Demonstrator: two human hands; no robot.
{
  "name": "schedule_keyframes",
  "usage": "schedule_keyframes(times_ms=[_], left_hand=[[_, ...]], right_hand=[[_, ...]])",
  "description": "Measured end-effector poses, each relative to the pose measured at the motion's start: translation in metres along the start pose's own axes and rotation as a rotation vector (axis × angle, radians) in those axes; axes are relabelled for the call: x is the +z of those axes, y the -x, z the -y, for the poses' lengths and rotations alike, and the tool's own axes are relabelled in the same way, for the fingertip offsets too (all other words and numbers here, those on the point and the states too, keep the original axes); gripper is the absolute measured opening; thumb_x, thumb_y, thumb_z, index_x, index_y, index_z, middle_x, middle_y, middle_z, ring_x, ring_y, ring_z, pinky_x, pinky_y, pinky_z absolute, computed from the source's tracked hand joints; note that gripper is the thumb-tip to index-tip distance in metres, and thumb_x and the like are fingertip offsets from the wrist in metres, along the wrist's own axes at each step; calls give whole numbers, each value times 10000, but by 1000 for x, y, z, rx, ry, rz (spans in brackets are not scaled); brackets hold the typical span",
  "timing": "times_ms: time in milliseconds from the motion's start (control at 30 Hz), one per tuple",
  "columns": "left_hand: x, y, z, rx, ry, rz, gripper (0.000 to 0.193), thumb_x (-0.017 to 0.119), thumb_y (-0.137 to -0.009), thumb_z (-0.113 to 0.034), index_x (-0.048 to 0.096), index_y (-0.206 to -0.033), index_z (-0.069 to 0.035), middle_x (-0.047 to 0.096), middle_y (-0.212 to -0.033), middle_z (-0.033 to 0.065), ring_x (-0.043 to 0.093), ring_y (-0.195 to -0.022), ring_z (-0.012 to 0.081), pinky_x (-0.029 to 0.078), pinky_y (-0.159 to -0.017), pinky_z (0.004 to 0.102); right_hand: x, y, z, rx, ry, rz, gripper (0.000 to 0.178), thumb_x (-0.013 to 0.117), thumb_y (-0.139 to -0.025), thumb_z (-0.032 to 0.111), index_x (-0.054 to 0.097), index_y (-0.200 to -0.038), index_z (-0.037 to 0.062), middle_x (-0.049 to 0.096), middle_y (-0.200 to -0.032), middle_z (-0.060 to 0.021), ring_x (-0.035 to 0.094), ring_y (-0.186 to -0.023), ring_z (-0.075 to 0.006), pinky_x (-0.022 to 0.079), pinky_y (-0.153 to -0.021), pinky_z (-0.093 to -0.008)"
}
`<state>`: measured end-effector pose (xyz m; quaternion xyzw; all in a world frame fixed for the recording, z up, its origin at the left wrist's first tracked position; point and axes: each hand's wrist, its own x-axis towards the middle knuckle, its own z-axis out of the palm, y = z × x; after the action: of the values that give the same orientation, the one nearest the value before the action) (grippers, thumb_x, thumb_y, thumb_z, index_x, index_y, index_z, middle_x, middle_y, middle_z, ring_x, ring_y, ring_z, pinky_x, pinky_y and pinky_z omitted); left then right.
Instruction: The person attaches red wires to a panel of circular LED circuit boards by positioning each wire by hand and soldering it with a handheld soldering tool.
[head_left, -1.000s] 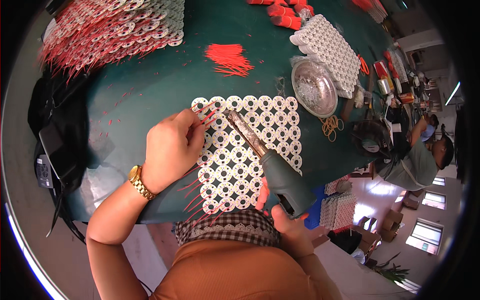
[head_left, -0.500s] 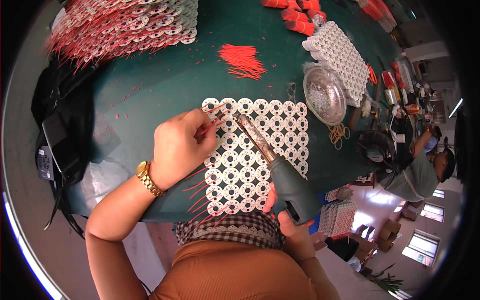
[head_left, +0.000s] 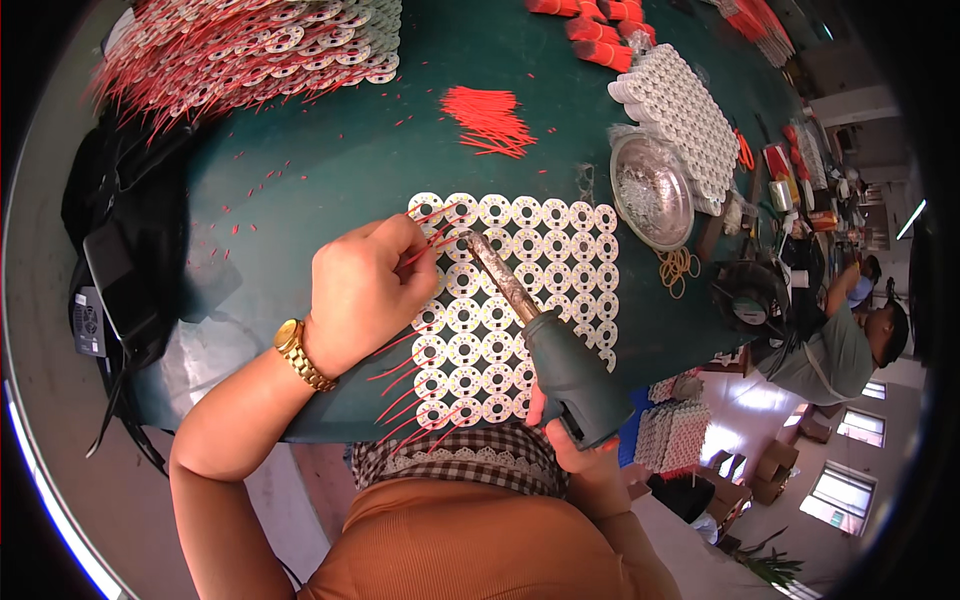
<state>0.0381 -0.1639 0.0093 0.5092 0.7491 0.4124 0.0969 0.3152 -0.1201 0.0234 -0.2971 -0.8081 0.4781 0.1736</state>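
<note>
A panel of round white circuit boards [head_left: 498, 348] lies flat on the green table in front of me, with red wires along its left edge. Over that edge is my left hand [head_left: 362, 285], fingers pinched around thin red wires [head_left: 418, 256] near the second row from the top. My right hand [head_left: 572, 452] is wrapped around the dark green handle of a soldering iron [head_left: 578, 378]. The iron slants up to the left, its tip at the wire ends by my left fingertips; whether it touches the board I cannot tell. Loose red wires [head_left: 488, 120] lie in a pile beyond the panel.
Wired boards [head_left: 270, 50] are stacked at the far left, and bare boards [head_left: 685, 120] at the right behind a clear bowl [head_left: 652, 195]. Rubber bands [head_left: 678, 268] lie beside the bowl. A black bag [head_left: 130, 230] is at the left edge; another person [head_left: 835, 350] sits far right.
The soldering iron and my right hand have shifted slightly left, bringing the tip closer to my left fingertips. My left hand keeps its pinch on the wires.
</note>
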Motion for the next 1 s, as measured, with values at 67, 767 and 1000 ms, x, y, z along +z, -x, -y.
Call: schedule_keyframes(times_ms=[67,767,1000], left_hand=[[-1,0,0,7,-12,6,117,730,-787,-75,614,-778,-63,641,-679,98,629,-555,257,496,-526,367],[0,1,-1,74,-52,-19,106,700,-775,-94,595,-786,-78,637,-680,102,634,-582,310,501,-546,422],[-6,-1,-2,-16,-29,66,160,750,-811,-138,640,-879,-42,685,-750,128,669,-630,314,532,-584,417]], right_hand=[[0,2,-1,-4,63,-7,232,764,-681,78,667,-892,70,669,-807,-66,653,-668,-252,529,-608,-334],[5,25,-14,88,-415,-131,512,632,-926,400,542,-1241,7,593,-814,-55,513,-673,-115,411,-604,-259],[2,24,-1,37,-560,-160,557,606,-948,280,492,-1418,5,614,-846,-64,504,-661,-99,415,-586,-259]])
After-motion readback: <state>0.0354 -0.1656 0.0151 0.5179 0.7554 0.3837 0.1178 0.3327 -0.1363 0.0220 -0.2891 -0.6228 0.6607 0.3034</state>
